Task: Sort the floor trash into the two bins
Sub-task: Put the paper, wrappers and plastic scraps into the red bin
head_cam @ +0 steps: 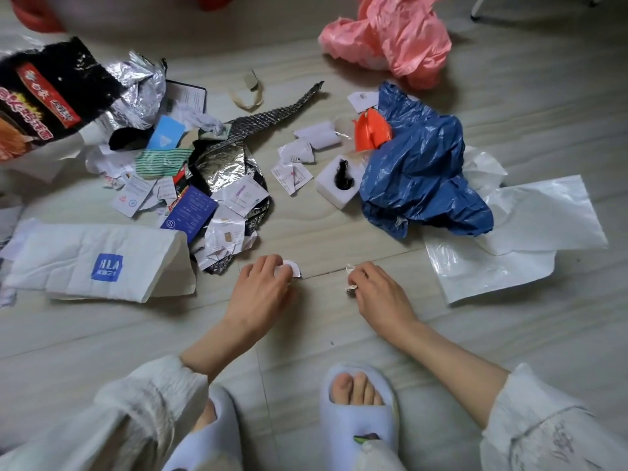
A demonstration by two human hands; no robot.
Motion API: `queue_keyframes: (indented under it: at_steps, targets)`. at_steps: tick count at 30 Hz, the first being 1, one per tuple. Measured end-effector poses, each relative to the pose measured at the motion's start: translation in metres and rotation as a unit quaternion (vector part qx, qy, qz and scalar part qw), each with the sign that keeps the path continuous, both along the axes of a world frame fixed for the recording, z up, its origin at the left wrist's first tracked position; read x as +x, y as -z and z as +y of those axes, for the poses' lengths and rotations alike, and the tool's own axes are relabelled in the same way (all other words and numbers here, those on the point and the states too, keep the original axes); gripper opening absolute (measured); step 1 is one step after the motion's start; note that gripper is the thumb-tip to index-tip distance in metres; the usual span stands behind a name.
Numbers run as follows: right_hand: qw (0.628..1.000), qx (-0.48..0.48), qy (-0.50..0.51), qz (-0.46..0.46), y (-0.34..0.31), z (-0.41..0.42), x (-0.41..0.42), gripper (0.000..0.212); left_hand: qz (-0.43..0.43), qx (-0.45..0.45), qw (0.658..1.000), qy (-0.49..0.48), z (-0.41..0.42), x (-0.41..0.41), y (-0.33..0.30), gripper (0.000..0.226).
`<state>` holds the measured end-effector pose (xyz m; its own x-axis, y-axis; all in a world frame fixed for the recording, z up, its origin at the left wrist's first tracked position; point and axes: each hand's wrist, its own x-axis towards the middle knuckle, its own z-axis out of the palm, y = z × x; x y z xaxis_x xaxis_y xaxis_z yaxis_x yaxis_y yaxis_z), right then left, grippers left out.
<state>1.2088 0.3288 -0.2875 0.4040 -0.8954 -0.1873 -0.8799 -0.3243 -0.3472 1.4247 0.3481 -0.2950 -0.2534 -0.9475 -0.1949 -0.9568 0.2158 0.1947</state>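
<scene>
Floor trash lies scattered on the pale wood-grain floor (339, 232). Left hand (261, 290): fingers curled round a small white paper scrap (292, 267). Right hand (377, 290): fingers pinch a crumpled whitish scrap (350, 278). Crumpled blue plastic bag (421, 164) lies beyond.

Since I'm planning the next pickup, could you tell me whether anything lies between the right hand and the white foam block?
Nothing visible does. Bare floor separates the right hand, gripping a crumpled scrap, from the white foam block. The blue plastic bag lies beside the block, right of that path.
</scene>
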Motion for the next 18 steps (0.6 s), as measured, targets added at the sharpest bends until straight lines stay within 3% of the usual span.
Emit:
queue_keyframes:
  at_steps: [2,5,8,12,15,18]
  targets:
    - [1.0,-0.019,0.0,-0.007,-0.003,-0.001,0.002,0.018,-0.02,0.012,0.999,-0.039,-0.007,-0.006,0.003,0.035]
    - [0.999,-0.034,0.002,0.003,-0.006,0.001,0.001,0.029,-0.054,0.078,0.993,-0.074,-0.009,-0.011,0.008,0.064]
    - [1.0,-0.026,0.005,-0.002,-0.011,0.001,-0.002,0.036,-0.049,0.077,0.994,-0.064,-0.004,-0.008,0.011,0.062]
    - [1.0,-0.014,0.024,-0.01,-0.014,-0.001,-0.003,0.029,-0.008,0.048,0.999,-0.003,0.0,0.009,0.013,0.058]
    - [0.999,0.023,0.04,-0.008,-0.014,-0.002,0.003,0.042,0.001,0.036,0.999,0.029,0.005,0.019,0.015,0.056]
    - [1.0,-0.004,0.006,-0.017,-0.013,-0.002,0.008,0.044,0.019,0.047,0.998,0.042,0.011,0.02,0.011,0.045]
